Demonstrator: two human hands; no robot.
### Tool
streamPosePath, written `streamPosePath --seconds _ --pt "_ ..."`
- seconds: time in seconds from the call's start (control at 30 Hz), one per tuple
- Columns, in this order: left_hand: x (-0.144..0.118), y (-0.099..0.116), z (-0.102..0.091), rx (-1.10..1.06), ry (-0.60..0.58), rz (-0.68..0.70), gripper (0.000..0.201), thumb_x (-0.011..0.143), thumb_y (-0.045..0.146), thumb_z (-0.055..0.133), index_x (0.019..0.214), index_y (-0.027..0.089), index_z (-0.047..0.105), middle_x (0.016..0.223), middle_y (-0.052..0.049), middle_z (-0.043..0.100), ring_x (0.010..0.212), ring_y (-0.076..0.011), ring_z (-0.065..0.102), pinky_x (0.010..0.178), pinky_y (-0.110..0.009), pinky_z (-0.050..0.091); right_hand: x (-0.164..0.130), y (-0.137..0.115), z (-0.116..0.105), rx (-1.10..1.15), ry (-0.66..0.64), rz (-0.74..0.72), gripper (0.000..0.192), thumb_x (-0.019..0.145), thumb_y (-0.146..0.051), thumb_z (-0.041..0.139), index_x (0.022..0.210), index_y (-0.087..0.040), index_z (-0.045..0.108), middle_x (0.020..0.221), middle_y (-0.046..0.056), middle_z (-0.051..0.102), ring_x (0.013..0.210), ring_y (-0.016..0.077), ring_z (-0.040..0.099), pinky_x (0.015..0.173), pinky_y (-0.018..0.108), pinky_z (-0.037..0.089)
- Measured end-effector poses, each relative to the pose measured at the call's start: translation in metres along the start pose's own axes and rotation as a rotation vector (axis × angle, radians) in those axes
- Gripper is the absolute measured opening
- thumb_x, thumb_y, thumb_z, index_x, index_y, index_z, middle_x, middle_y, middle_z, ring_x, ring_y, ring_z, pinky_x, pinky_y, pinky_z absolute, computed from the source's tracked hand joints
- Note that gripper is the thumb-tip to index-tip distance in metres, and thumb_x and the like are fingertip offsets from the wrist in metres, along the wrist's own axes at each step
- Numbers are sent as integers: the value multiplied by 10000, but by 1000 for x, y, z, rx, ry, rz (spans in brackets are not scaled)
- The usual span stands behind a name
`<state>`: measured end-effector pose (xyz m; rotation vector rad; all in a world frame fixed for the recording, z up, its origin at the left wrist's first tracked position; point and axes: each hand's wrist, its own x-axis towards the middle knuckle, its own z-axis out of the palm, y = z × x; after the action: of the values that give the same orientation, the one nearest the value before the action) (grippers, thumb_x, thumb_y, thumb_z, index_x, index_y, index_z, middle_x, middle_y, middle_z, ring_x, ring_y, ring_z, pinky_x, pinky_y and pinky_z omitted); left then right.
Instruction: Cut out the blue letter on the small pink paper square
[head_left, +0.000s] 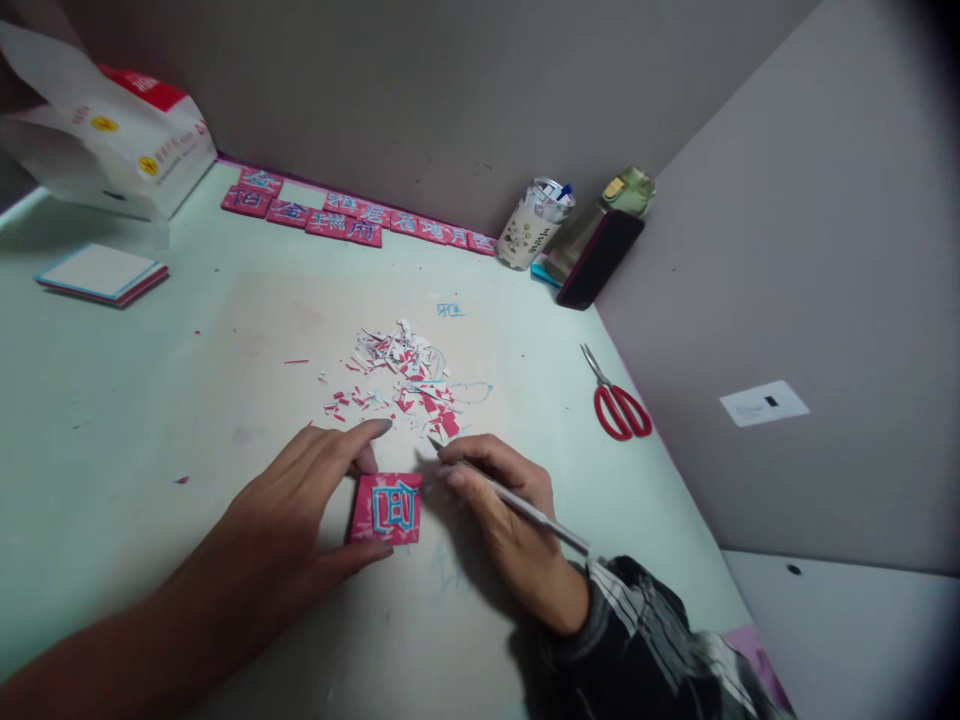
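A small red square block (pixel 387 508) with a blue carved character lies on the table near me. My left hand (pixel 300 510) grips it from the left, thumb at its lower edge and fingers at its upper edge. My right hand (pixel 506 520) holds a thin metal carving knife (pixel 517 503) like a pen. The blade tip points up and left, just above the block's upper right corner. A heap of red, white and blue shavings (pixel 405 378) lies right behind the block.
Red-handled scissors (pixel 619 400) lie to the right. A row of carved red blocks (pixel 341 215) lines the back wall. A cup of pens (pixel 534 222) and a dark phone (pixel 598 258) stand in the corner. A stack of blank sheets (pixel 101 272) and a paper bag (pixel 105 135) are far left.
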<state>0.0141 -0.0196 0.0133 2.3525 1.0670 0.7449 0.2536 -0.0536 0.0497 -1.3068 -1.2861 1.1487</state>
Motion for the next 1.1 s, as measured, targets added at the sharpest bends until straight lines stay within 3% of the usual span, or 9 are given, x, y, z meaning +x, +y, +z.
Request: streamPosePath --seconds 0.17,0.43,0.53,0.7,0.9,1.1 --pt "3 0 -2 30 47 54 705 948 454 718 1551 293 391 1148 -59 726 1033 -283 707 896 -400 604 1 -2 8 250 -118 157 249 850 -281 864 1035 -242 702 944 5 735 841 159 648 761 313 493" --pt "3 2 3 39 47 62 598 1004 473 650 1530 310 419 1217 -76 726 1013 -264 744 884 -379 631 6 -5 8 420 -128 272 340 758 -253 947 959 -220 675 884 -24 715 769 111 620 726 262 471" --pt "3 11 -1 -35 90 -10 592 1004 416 637 1543 327 408 1198 -60 707 879 -205 749 832 -329 641 5 -6 9 439 -89 270 358 747 -253 957 964 -220 673 889 -25 716 779 107 632 741 257 490" --pt "5 28 -9 -169 122 -224 461 977 419 643 1415 358 513 856 65 753 693 -158 760 722 -252 640 2 -7 13 413 -73 252 361 741 -268 960 961 -225 677 891 -14 722 774 124 649 715 269 523" --pt "16 41 -9 -435 113 -394 465 871 418 700 1300 310 558 796 66 788 740 -182 813 730 -253 663 2 -10 15 403 -129 264 378 719 -316 973 948 -229 685 893 9 735 790 163 676 745 331 578" --pt "17 38 -10 -445 99 -452 480 825 431 708 1270 316 571 813 64 801 772 -189 812 760 -267 663 0 -9 14 409 -163 249 361 730 -293 964 957 -230 689 897 7 731 783 156 669 757 334 574"
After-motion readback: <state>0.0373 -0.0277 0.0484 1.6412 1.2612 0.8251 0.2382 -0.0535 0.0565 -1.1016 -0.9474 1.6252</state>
